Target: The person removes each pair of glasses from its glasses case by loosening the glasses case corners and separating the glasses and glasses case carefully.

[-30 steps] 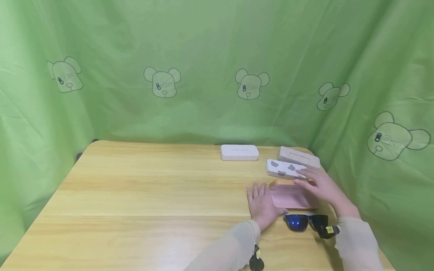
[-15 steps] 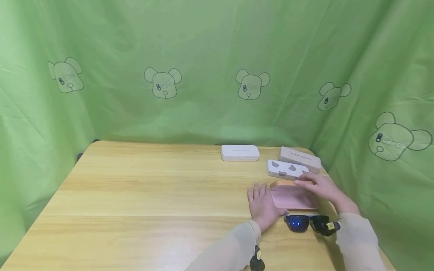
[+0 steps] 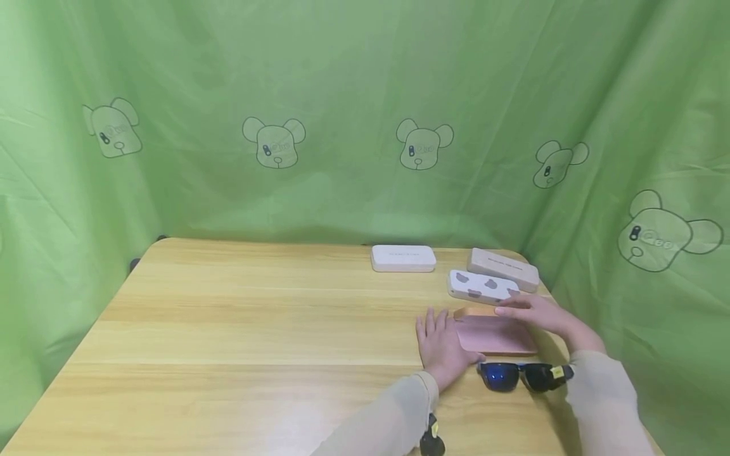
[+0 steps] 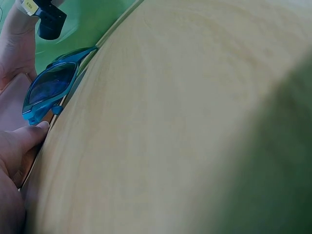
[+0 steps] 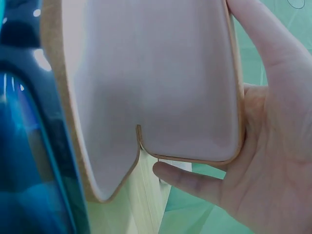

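Observation:
An open glasses case (image 3: 495, 335) with an orange-brown rim and pale pink lining lies at the right of the table. My right hand (image 3: 544, 315) grips its raised lid (image 5: 192, 87); in the right wrist view the thumb is at the lid's edge and other fingers reach behind it. On the case's left side my left hand (image 3: 443, 351) rests with straight, spread fingers, its thumb at the case's near corner. Just in front of the case sit dark sunglasses (image 3: 502, 377) with blue lenses, partly overlapped by the right wrist camera.
Behind the open case are a white case with grey-brown patches (image 3: 481, 287) and a beige case (image 3: 504, 268). A plain white case (image 3: 403, 258) stands farther left at the table's back edge. Green curtain (image 3: 342, 183) surrounds the wooden table (image 3: 228, 342).
My right fingers have drawn back from over the patched case to the open case's lid, and the right wrist has shifted slightly. The left hand and the sunglasses stay put.

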Available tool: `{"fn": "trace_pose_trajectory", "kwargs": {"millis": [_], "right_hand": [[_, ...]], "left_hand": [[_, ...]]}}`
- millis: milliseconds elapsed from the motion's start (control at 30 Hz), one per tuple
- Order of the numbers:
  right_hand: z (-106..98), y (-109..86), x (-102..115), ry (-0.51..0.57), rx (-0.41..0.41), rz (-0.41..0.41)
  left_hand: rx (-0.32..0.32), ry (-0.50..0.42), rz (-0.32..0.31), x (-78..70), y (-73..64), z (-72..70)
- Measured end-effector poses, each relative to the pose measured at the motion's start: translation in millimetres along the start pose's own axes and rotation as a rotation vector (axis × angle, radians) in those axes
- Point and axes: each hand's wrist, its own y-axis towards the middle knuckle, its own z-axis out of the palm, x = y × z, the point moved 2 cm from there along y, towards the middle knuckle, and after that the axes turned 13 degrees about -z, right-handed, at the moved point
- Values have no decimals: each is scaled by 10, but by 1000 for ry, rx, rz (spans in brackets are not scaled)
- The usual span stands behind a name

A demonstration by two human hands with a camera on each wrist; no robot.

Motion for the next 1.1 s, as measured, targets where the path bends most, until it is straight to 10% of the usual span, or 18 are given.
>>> {"fn": "trace_pose_trajectory", "kwargs": {"millis": [1100], "right_hand": [[77,-94,-39,-28,-57,-133]], "left_hand": [[17,-18,-36,-23,8,-63]]}}
